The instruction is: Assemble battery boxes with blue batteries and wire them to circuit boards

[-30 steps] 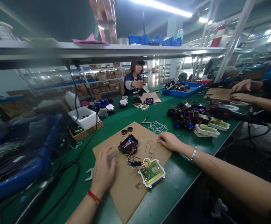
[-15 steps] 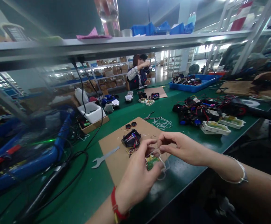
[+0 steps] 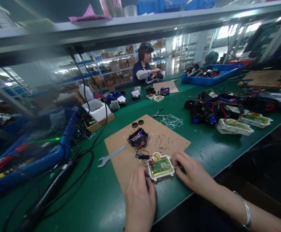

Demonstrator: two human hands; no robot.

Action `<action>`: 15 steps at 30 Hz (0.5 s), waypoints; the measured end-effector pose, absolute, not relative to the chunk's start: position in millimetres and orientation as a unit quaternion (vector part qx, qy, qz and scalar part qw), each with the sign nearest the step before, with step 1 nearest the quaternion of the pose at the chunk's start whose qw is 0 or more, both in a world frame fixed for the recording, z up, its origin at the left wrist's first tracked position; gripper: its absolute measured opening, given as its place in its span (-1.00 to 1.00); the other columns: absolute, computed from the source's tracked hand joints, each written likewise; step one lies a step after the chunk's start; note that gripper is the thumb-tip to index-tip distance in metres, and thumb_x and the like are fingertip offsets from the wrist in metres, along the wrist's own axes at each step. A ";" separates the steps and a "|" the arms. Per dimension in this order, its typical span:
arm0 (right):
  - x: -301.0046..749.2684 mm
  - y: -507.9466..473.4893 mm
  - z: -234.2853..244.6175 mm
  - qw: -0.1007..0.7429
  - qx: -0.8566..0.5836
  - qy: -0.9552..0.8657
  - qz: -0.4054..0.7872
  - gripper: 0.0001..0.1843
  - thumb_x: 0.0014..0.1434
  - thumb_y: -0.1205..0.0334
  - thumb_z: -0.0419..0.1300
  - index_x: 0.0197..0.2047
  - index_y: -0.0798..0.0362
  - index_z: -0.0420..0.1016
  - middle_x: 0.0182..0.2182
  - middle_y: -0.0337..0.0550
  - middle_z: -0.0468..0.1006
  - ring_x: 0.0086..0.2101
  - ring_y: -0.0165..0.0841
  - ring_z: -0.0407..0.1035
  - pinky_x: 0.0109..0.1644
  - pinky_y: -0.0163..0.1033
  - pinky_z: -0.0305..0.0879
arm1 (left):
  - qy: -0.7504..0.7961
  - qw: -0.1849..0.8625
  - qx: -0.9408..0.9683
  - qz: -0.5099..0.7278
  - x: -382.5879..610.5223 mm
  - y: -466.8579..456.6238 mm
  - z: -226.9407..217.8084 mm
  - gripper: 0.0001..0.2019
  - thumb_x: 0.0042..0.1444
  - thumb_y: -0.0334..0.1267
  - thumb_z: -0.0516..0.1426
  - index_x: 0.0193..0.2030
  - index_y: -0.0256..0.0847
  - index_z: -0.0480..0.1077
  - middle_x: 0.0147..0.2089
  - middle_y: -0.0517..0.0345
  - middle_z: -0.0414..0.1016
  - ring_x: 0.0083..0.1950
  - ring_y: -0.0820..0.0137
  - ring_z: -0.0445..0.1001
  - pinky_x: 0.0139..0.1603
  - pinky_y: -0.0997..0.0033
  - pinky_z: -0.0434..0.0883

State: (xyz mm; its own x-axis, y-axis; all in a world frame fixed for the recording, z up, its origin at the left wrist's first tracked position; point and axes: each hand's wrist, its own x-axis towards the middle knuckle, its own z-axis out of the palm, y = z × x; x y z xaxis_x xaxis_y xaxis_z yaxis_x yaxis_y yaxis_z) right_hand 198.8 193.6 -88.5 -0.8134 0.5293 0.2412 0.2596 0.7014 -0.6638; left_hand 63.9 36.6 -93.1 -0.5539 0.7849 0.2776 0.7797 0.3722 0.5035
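Observation:
A white housing with a green circuit board lies on a brown cardboard mat on the green bench. My left hand rests at its left edge, fingers curled against it. My right hand pinches its right edge. Red, black and yellow wires run from the board to a black module further back on the mat. Two small black discs sit at the mat's far edge.
A flat wrench lies left of the mat; pliers and a white gasket lie behind it. A pile of wired parts and white housings sit right. A person works across the bench.
The hands were raised together above the board half a second ago; both have come down and now hold the housing flat on the mat. The view has tilted downward.

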 end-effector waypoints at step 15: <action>173.6 191.3 -80.3 0.382 -0.206 -0.711 0.553 -0.91 0.14 0.34 0.05 -0.40 0.02 0.20 -0.32 -0.16 0.43 -0.27 -0.35 0.36 -0.18 -0.23 0.28 | 0.746 0.050 0.309 0.588 66.2 43.1 -84.6 -0.92 0.19 -0.24 0.05 -0.25 -0.17 0.27 -0.25 0.14 0.44 -0.23 0.38 0.47 -0.23 0.45 0.40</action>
State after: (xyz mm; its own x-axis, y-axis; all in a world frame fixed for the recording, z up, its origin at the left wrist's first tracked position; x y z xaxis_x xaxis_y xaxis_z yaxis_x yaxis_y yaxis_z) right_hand 173.6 191.3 -80.3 -0.6233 0.7154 0.3157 -0.1299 0.3034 -0.9440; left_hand 66.2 43.1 -84.6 -0.8044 0.5193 0.2886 0.4015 0.1170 0.9084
